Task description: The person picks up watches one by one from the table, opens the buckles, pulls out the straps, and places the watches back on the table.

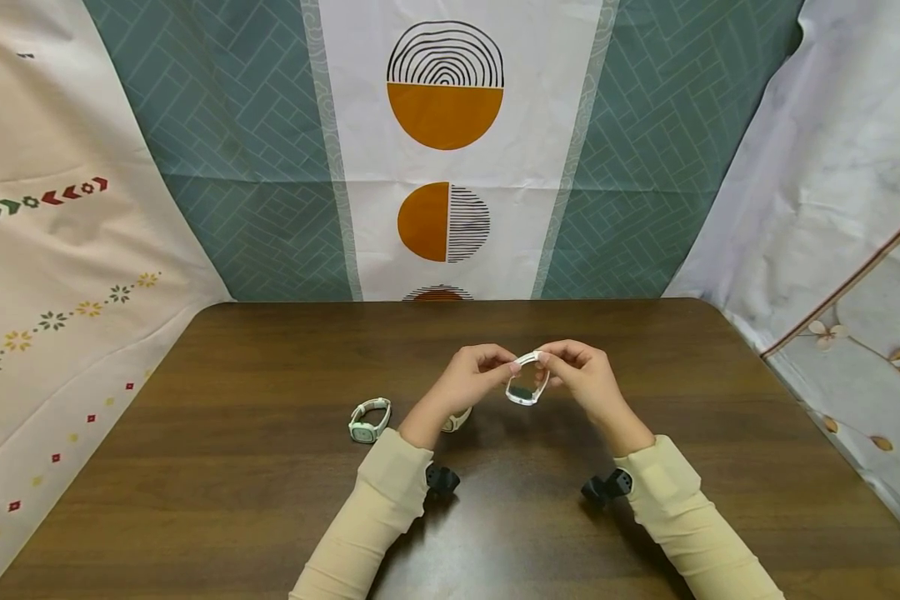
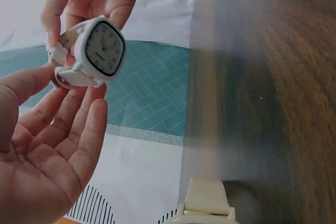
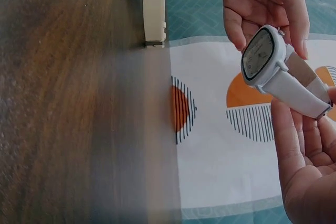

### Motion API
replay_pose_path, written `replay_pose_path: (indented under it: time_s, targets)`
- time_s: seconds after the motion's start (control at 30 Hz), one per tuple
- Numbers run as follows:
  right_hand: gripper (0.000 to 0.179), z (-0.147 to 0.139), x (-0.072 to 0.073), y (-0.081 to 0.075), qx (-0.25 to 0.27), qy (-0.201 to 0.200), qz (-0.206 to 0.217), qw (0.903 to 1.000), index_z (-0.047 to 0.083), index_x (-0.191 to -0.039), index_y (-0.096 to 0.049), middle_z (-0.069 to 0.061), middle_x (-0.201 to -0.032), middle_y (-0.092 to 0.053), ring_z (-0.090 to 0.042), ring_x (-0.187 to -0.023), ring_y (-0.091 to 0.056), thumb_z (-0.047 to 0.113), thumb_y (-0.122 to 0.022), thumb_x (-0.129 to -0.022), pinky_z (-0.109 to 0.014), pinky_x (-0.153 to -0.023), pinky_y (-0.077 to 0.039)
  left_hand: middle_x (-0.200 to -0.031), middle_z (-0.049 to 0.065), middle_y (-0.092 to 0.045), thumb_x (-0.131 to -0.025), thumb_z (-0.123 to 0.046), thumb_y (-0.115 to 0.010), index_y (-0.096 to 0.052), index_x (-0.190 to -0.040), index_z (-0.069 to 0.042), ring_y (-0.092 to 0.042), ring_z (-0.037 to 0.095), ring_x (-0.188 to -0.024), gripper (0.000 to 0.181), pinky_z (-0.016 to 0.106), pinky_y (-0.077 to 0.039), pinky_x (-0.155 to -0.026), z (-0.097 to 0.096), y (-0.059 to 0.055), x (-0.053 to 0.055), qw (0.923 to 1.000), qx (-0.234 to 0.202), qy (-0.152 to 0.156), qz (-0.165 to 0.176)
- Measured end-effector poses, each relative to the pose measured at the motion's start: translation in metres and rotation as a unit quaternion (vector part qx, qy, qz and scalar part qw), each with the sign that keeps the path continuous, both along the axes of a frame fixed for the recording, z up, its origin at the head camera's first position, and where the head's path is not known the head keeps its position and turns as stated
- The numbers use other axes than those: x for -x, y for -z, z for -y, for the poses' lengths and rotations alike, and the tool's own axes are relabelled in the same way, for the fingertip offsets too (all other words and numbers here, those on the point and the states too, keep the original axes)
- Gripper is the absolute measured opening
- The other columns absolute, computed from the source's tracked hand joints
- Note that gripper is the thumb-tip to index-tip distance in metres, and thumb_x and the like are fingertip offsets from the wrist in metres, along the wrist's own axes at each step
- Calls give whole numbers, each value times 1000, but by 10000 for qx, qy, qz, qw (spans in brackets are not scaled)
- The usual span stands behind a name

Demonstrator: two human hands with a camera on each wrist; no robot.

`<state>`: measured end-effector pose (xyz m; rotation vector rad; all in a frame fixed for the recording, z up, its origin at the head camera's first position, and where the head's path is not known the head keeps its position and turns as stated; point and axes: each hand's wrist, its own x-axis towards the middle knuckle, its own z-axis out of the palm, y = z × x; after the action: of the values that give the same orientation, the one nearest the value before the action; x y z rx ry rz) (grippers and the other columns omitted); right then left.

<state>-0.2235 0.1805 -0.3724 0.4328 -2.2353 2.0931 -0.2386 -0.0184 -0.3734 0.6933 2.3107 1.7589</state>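
Note:
A white wristwatch (image 1: 521, 398) with a rounded-square dial is raised above the table between my two hands, its face low and its strap bent into a loop. My left hand (image 1: 478, 377) pinches the strap end on one side, thumb and fingers at the band. On the other side my right hand (image 1: 583, 377) pinches the band near the top of the loop. In the left wrist view the watch (image 2: 102, 48) shows its numbered dial, with the strap ends meeting at the fingertips. The right wrist view shows the white strap (image 3: 296, 95) running to the right fingertips.
A pale wristwatch (image 1: 370, 433) lies looped on the brown table (image 1: 270, 500), left of my left forearm. Another cream wristwatch (image 1: 456, 420) is partly hidden behind that forearm. Patterned cloths (image 1: 270, 167) hang behind the table and at both sides.

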Motion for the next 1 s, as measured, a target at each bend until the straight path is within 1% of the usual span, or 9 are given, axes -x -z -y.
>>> replay_pose_path:
  time_s: [0.07, 0.2, 0.33, 0.4, 0.47, 0.57, 0.77, 0.87, 1.0]
  targets:
    - [16, -1, 0, 1, -12, -12, 8, 10000, -8, -96, -63, 1, -72, -64, -12, -65, -64, 7, -62, -92, -29, -62, -56, -97, 26, -66, -93, -14, -62, -67, -104, 5, -63, 40, -89, 23, 40, -56, -77, -1, 0, 0, 10000, -65, -17, 58]
    - [12, -1, 1, 2, -38, -80, 5, 10000, -5, -94, -64, 0, -73, -64, -12, -66, -64, 7, -64, -91, -30, -62, -56, -95, 24, -67, -93, -14, -62, -68, -103, 5, -65, 37, -87, 23, 43, -55, -78, -1, 1, -1, 9999, -32, -105, 71]
    - [14, 0, 1, 4, -236, -66, -108, 9996, -7, -95, -63, 3, -72, -64, -10, -65, -62, 6, -64, -90, -29, -62, -56, -91, 19, -69, -92, -15, -63, -70, -102, 2, -66, 28, -79, 20, 32, -56, -71, -1, 1, -1, 9995, 118, -276, -78]
    - [16, 1, 1, 4, -343, -17, -141, 9993, -8, -95, -62, 3, -71, -64, -9, -64, -62, 6, -64, -90, -29, -62, -56, -90, 15, -71, -92, -15, -64, -72, -101, -1, -64, 21, -75, 19, 24, -52, -66, -1, 1, -1, 9988, 236, -373, -194]
    - [16, 1, 1, 5, -436, 12, -158, 9989, -9, -94, -62, 3, -70, -64, -9, -63, -61, 6, -64, -90, -30, -61, -56, -90, 12, -72, -91, -15, -65, -73, -100, -2, -61, 14, -73, 18, 21, -48, -63, -2, 1, -1, 9980, 338, -429, -312]
    - [17, 1, 2, 5, -507, 66, -133, 9986, -10, -93, -62, 0, -70, -64, -10, -63, -61, 6, -65, -89, -32, -60, -56, -92, 10, -72, -91, -16, -65, -73, -100, -2, -58, 8, -72, 18, 19, -47, -63, -2, 1, -1, 9973, 446, -392, -423]
    - [20, 0, 4, 7, -614, -16, -98, 9981, -15, -95, -60, 3, -68, -64, -9, -63, -60, 4, -65, -89, -29, -60, -55, -93, 12, -72, -91, -15, -65, -73, -99, -1, -59, 7, -71, 18, 20, -50, -64, -4, 4, 0, 9969, 542, -319, -468]
    - [17, 0, 4, 7, -481, -97, 55, 9988, -11, -93, -62, 4, -69, -63, -9, -64, -60, 5, -65, -89, -29, -60, -55, -94, 16, -72, -91, -13, -65, -72, -99, 0, -62, 9, -74, 18, 25, -54, -68, -4, 6, 0, 9985, 337, -284, -318]
    - [4, -2, 3, 8, -240, -166, 286, 9992, 5, -86, -67, 4, -70, -63, -9, -65, -60, 5, -64, -89, -27, -60, -55, -95, 22, -70, -91, -11, -63, -70, -101, 5, -67, 15, -80, 20, 35, -56, -76, -5, 7, -1, 9998, -133, -127, 13]
